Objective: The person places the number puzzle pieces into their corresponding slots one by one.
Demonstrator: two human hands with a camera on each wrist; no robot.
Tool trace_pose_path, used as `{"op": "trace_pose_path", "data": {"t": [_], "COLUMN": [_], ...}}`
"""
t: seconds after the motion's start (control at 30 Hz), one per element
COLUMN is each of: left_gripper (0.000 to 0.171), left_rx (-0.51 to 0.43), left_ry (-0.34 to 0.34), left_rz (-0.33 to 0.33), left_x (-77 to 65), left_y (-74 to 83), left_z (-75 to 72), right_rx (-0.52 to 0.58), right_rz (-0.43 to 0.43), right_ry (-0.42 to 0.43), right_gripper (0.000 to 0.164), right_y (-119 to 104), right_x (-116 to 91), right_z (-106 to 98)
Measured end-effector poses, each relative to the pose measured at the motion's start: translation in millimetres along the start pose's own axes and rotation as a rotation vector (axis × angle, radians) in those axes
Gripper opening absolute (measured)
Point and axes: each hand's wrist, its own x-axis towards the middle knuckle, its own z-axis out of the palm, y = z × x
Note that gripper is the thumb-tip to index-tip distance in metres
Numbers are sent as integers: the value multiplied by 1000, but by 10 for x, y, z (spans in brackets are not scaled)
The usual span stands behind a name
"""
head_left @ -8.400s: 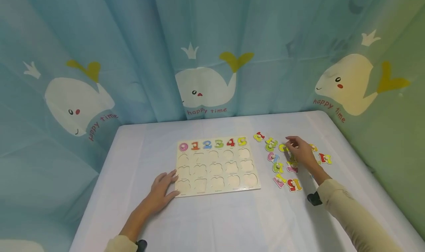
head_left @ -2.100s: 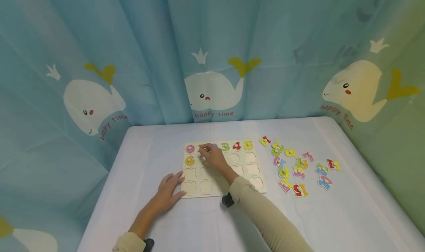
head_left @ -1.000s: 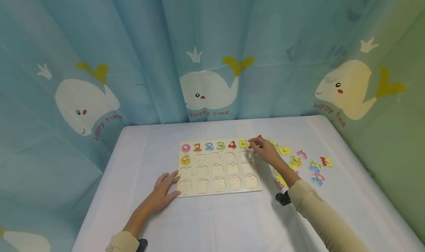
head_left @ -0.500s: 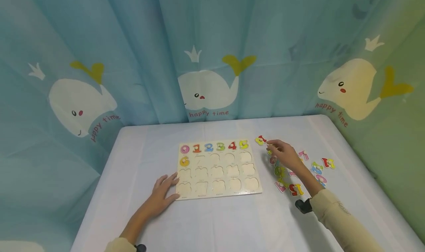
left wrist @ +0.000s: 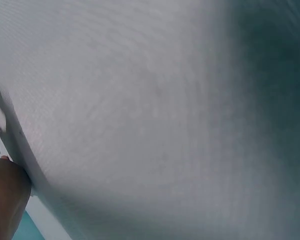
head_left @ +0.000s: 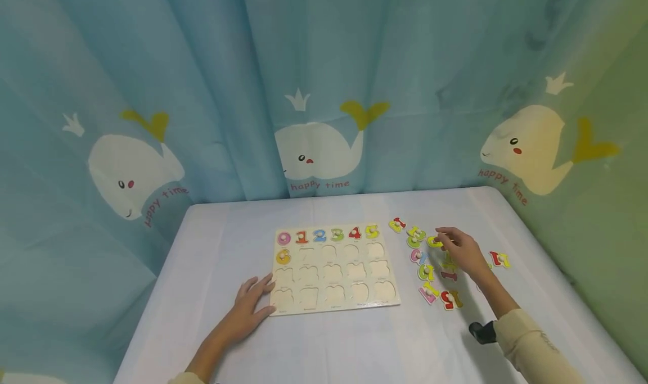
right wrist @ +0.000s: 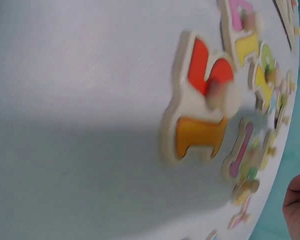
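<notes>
A pale wooden number-puzzle board (head_left: 354, 312) lies on the table, with 0 to 5 filling its top row and an orange 6 (head_left: 283, 256) starting the second. My left hand (head_left: 249, 305) rests at the board's left edge, fingers spread. Above the loose number pieces hovers my right hand (head_left: 460, 252), fingers loosely bent and nothing visible between them. Its fingertips overlap a yellow round piece (head_left: 432, 242) in the head view. A red-and-orange 15 piece (right wrist: 197, 65) with a knob shows close up in the right wrist view. Several pieces are partly hidden beneath the right hand.
More loose number pieces lie right of the board, among them a red-and-yellow 18 (head_left: 397, 225), a pink-and-yellow 17 (head_left: 429, 292) and a red-and-yellow 11 (head_left: 499, 260). A white cloth (head_left: 324, 350) covers the table. A whale-print curtain (head_left: 228, 91) hangs behind it.
The orange 6 has come to sit in the board since the oldest frame. My right hand has moved from over the board to the loose pieces at right; the left hand stays at the board's edge.
</notes>
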Motion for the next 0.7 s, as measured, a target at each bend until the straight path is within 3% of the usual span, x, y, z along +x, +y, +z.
{"op": "trace_pose_path", "data": {"t": [0.07,0.2,0.47,0.7], "left_gripper": [50,49,45,44], "left_rx": [-10,-9,-1,5], "left_ry": [19,44,54,41], "left_rz": [24,61,59,31], "left_x": [-12,-33,-23,-15], "left_y": [-20,-60,-63,-37], "left_z": [17,53,64,36], "right_rx": [7,12,-11,-11], "right_rz": [22,45,68,98], "right_ry": [15,29,99,98], "right_gripper": [75,70,63,61], "right_y": [115,207,225,259], "right_x": [23,20,21,29], "right_z": [-3,-34,-111,-113]}}
